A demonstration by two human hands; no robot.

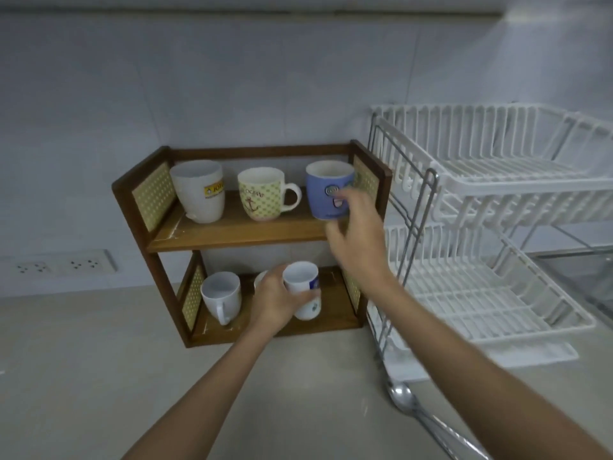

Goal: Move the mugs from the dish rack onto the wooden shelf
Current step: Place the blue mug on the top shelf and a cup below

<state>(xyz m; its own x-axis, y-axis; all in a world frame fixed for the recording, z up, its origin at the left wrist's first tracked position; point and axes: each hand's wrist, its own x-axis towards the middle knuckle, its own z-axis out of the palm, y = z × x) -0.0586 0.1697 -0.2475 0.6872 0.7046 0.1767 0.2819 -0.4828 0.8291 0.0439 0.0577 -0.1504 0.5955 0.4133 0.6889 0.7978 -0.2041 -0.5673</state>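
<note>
The two-level wooden shelf stands against the wall. Its upper level holds a white mug, a green-patterned mug and a blue mug. My right hand hovers blurred just in front of the blue mug, fingers apart, holding nothing. On the lower level a plain white mug sits at the left. My left hand grips a white mug with a blue print, tilted, over the lower level. Another mug is mostly hidden behind this hand. The white dish rack at the right has no mugs in it.
The shelf and rack stand on a beige counter. A metal spoon lies on the counter near the rack's front corner. Wall sockets sit left of the shelf. The rack's metal frame stands close to the shelf's right side.
</note>
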